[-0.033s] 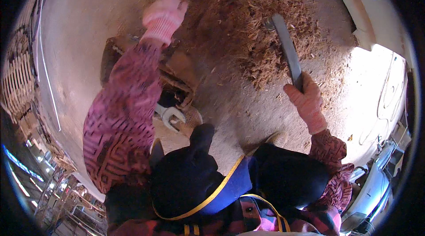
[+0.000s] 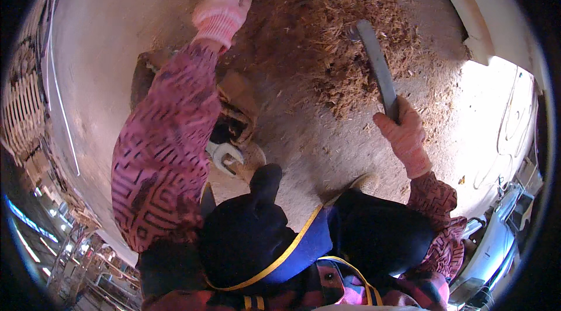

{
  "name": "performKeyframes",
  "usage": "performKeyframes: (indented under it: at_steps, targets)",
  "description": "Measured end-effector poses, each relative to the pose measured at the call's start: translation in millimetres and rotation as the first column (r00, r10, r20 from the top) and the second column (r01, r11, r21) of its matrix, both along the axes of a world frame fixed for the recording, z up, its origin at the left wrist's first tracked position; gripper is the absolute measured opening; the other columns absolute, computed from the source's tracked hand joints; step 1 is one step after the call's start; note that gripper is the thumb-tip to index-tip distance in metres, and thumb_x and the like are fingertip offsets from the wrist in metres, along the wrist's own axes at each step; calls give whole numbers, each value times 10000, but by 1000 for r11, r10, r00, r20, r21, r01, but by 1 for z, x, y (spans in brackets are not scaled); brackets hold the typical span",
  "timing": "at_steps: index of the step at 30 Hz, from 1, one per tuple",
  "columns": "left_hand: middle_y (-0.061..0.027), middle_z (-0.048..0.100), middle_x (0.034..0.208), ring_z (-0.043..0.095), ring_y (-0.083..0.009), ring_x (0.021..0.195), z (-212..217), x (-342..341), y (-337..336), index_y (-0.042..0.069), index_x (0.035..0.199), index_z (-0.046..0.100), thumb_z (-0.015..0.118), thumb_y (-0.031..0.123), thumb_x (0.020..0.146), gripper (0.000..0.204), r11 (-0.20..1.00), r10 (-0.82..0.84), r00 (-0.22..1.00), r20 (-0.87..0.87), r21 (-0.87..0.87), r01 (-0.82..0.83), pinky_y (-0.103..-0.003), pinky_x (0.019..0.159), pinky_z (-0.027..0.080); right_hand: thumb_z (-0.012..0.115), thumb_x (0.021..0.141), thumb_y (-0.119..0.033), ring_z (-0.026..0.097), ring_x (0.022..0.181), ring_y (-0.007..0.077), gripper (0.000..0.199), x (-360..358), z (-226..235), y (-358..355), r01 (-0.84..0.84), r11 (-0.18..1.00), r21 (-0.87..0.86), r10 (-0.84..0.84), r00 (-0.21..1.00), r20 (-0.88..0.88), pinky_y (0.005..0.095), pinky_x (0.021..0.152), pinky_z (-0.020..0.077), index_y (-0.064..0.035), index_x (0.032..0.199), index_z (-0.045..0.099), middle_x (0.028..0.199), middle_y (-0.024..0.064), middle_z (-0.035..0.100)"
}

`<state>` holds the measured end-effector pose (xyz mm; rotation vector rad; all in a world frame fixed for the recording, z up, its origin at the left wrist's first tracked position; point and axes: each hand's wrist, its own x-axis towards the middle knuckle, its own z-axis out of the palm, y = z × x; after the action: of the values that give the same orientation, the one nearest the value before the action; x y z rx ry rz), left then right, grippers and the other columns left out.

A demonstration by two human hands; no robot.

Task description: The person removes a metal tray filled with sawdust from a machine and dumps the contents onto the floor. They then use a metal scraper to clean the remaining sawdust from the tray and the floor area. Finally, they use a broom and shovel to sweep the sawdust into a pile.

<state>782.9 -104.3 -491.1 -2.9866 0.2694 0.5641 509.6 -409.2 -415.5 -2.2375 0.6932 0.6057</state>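
My right hand (image 2: 403,136), in a pink knit glove, is closed around the near end of a long flat grey bar-shaped tool (image 2: 378,65). A small stubby part juts from the tool's far end, over a heap of brown shavings (image 2: 345,77). At the far left, my left hand (image 2: 222,13), gloved in pink too, is curled near the floor beside the dark edge of the scattered shavings. Whatever its fingers hold, if anything, is hidden. Below my left forearm lies a brown bag-like bundle (image 2: 239,95) with a dark opening. An open-end wrench (image 2: 225,156) rests next to it.
A pale, curved panel (image 2: 485,13) with dark markings stands at the far right. Thin cords (image 2: 507,130) lie on the brightly lit floor at right. Ribbed brown material (image 2: 24,101) lines the left side. My knees (image 2: 239,235) are close to the wrench.
My left hand has shifted slightly farther away and to the right, its forearm moving with it. My right hand and the grey tool are almost unmoved.
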Motion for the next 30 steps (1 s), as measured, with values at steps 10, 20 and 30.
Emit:
performKeyframes:
  at_steps: [10, 20, 30]
  targets:
    - [-138, 712, 1006, 694, -334, 901, -37, 42, -37, 110, 1016, 732, 552, 382, 859, 361, 1000, 8, 990, -142, -8, -9, -429, 734, 549, 727, 774, -376, 672, 897, 314, 576, 6, 15, 6, 32, 999, -36, -35, 995, -98, 404, 801, 514, -64, 1234, 574, 930, 180, 680]
    - [-142, 681, 944, 652, -320, 905, 81, -141, 63, 57, 979, 707, 736, 284, 809, 286, 839, 231, 962, 147, -531, -121, -399, 835, 516, 688, 798, -386, 670, 792, 341, 504, 87, -34, 18, -385, 916, -112, 383, 923, -43, 441, 707, 511, -84, 1188, 582, 855, 184, 669]
    - [-137, 672, 977, 638, -333, 909, 59, -145, 34, 131, 1116, 677, 694, 159, 832, 285, 879, -82, 926, 369, -411, 242, -408, 787, 528, 674, 807, -441, 669, 849, 376, 503, -45, -39, -35, -199, 978, -65, 180, 958, -222, 465, 735, 520, -108, 1174, 586, 873, 196, 667]
